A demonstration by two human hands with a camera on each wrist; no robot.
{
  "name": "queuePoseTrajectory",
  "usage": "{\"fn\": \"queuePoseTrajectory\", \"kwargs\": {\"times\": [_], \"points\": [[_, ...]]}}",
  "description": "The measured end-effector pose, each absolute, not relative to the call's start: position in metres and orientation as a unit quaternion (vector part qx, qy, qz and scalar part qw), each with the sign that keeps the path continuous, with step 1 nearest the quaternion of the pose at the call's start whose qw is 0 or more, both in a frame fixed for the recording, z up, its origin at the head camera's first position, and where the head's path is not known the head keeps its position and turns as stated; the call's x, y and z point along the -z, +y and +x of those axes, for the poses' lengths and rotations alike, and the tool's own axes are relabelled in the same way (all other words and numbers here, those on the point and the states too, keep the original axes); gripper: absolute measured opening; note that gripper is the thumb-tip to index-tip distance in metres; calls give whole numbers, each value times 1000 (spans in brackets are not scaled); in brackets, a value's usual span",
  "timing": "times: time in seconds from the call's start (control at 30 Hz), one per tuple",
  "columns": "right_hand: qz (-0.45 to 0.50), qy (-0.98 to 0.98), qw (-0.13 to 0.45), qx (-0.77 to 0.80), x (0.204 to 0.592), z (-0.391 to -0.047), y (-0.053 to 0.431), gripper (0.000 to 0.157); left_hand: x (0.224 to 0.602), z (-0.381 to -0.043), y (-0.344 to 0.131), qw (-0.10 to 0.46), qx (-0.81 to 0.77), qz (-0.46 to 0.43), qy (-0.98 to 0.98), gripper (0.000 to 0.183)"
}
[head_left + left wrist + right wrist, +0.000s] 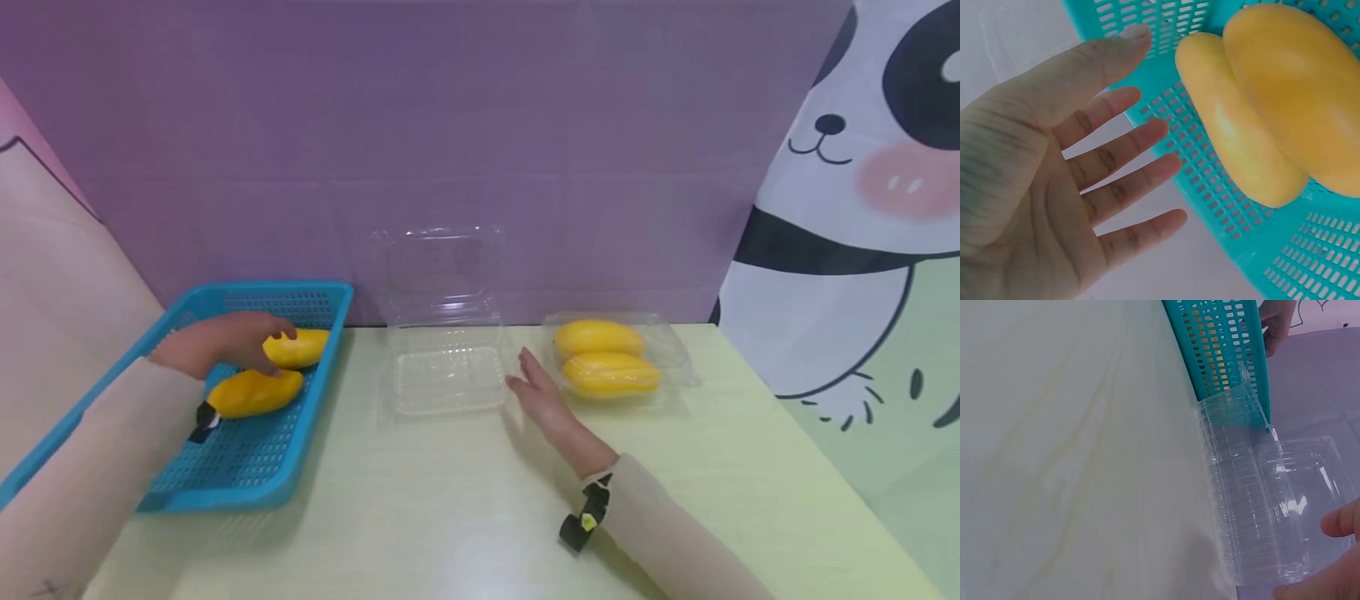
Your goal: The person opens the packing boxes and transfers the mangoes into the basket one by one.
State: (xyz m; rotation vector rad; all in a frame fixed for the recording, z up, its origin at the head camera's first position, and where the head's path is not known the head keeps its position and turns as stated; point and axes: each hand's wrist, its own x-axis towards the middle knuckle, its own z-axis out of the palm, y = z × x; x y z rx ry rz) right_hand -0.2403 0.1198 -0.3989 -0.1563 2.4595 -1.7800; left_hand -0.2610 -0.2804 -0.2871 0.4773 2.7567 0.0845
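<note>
My left hand (238, 340) hovers over the blue basket (281, 492), above two yellow mangoes (255, 393). In the left wrist view its fingers are spread, with a gap between them and the mangoes (1229, 125). My right hand (551, 408) is at the right side of an empty clear plastic clamshell box (450, 383), its fingers extended and holding nothing. The box's lid (442, 267) stands raised at the back. In the right wrist view, the fingers (1341, 519) show beside the box (1241, 487); whether they touch it I cannot tell.
Right of my right hand, a second clear clamshell (678, 354) holds two yellow mangoes (611, 373). Everything stands on a pale table (450, 517). A purple cloth (450, 108) hangs behind it, and a panda print (817, 317) is on the right.
</note>
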Motion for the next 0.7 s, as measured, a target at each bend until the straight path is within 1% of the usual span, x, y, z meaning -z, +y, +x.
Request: {"fn": "queuePoseTrajectory", "kwargs": {"times": [0.3,0.53,0.7], "points": [[-114,813,-10,571,383,-238,125,65,282,-262,-265,151,-35,195,968,58],[-142,807,-39,572,363,-239,145,64,269,-261,-242,138,-35,221,965,55],[-152,813,-48,560,350,-242,166,64,262,-259,-223,135,-26,212,967,57]]}}
